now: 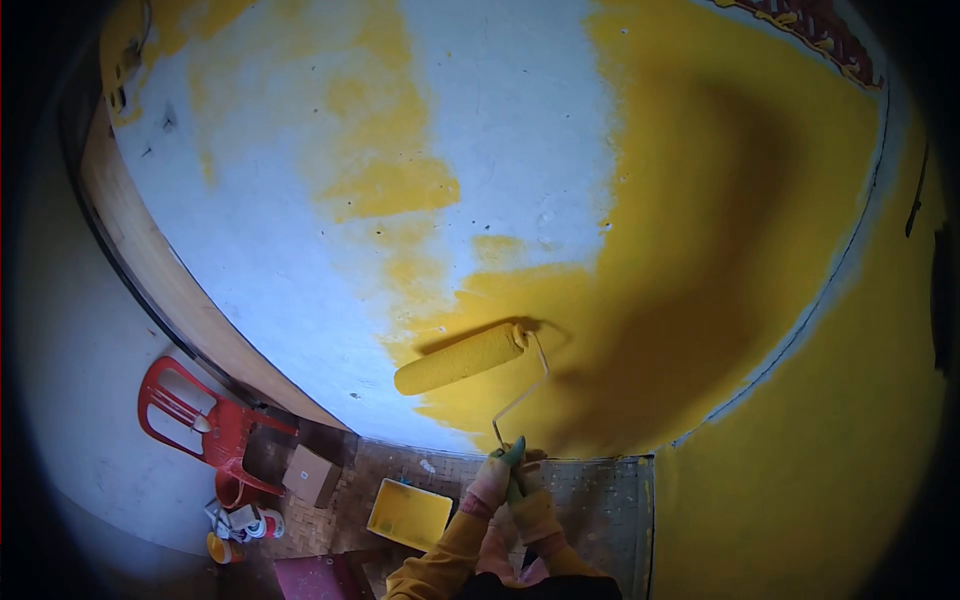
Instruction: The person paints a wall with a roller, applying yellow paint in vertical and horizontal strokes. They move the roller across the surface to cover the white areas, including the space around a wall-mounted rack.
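A paint roller (462, 360) coated in yellow lies against the wall (520, 120), at the lower edge of the painted part. Its bent wire frame runs down to a green handle. My left hand (488, 482) is closed around that handle, near its top. Just to the right and slightly lower, my right hand (532, 505) is also closed on the handle, its fingers partly hidden. The wall is solid yellow on the right, with white and patchy yellow on the left.
A yellow paint tray (410, 512) sits on the floor left of my arms. Farther left are a cardboard box (311, 475), a red plastic chair (225, 432) and paint buckets (264, 524). A cracked corner line divides off another yellow wall (800, 470) at right.
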`<state>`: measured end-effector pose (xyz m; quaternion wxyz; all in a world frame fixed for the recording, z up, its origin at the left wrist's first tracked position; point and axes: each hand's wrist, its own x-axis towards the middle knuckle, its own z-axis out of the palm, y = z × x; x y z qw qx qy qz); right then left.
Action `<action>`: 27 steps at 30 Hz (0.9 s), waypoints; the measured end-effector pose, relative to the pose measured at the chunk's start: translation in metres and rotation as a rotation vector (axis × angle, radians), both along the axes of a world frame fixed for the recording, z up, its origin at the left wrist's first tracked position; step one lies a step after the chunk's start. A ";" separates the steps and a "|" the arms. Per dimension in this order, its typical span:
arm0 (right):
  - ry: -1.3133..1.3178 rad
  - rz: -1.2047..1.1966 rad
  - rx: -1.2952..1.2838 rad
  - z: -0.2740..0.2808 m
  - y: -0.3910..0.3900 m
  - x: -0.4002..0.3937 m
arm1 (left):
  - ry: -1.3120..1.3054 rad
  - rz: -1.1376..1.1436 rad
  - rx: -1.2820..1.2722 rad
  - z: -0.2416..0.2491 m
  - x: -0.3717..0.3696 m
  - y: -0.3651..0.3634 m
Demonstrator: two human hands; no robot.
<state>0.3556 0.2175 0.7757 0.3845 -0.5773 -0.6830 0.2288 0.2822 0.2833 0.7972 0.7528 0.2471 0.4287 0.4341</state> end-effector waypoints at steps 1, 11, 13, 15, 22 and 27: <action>-0.002 -0.003 0.002 -0.005 0.005 -0.003 | 0.065 -0.030 0.070 0.004 -0.003 0.006; 0.263 -0.167 -0.053 -0.034 0.025 -0.045 | 0.188 -0.156 0.131 -0.010 -0.032 0.028; 0.412 -0.299 -0.182 -0.028 0.025 -0.049 | 0.234 -0.151 0.077 -0.018 -0.031 0.028; 0.376 -0.262 -0.206 -0.014 0.028 -0.046 | 0.190 -0.150 0.082 -0.014 -0.033 0.033; 0.275 -0.254 -0.258 -0.024 0.036 -0.064 | 0.293 -0.133 0.158 -0.009 -0.048 0.040; 0.372 -0.300 -0.272 0.001 0.033 -0.077 | 0.324 -0.123 0.151 0.013 -0.055 0.036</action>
